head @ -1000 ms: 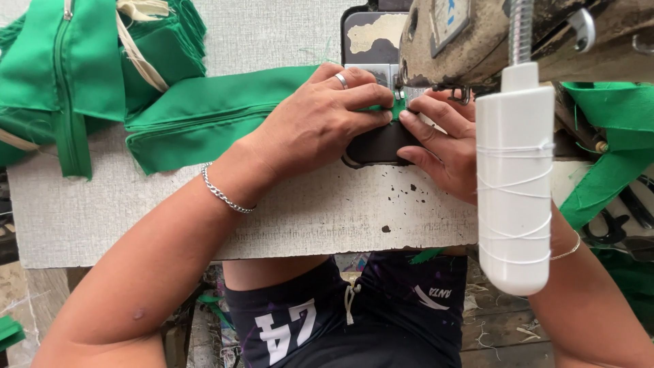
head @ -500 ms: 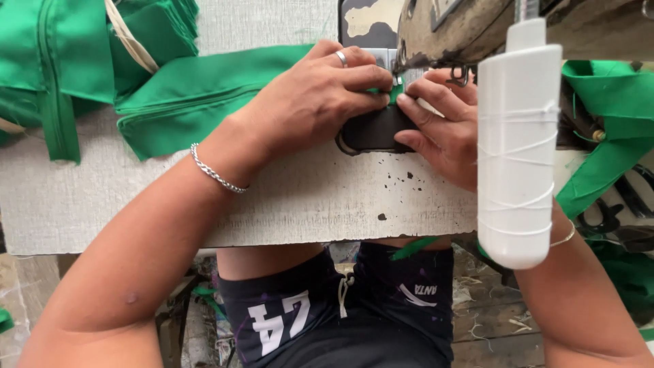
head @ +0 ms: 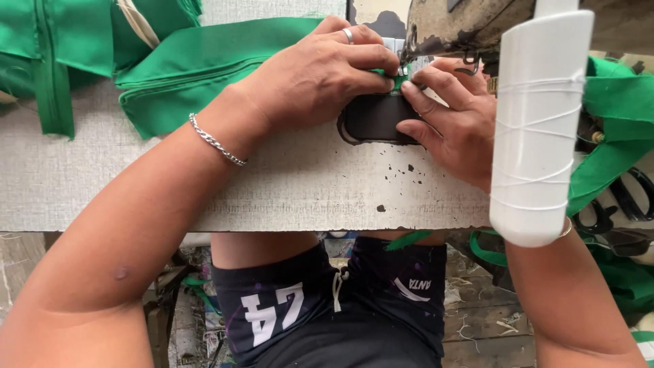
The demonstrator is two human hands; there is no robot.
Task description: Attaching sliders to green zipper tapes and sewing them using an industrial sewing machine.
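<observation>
My left hand (head: 320, 75) and right hand (head: 449, 116) meet at the needle of the sewing machine (head: 463, 24), fingertips pinched narrow on a small green strip (head: 390, 80) lying over the dark plate (head: 375, 117). I judge the strip light, thin and limp, apt to slip or bunch, so it is best held flat close to the needle, one hand on each side. More green fabric (head: 197, 65) lies heaped at the far left of the desk (head: 286, 184), whose pale top is worn and paint-chipped. A white thread cone (head: 538, 123) blocks part of my right wrist. Scraps litter the floor (head: 477, 320) below
</observation>
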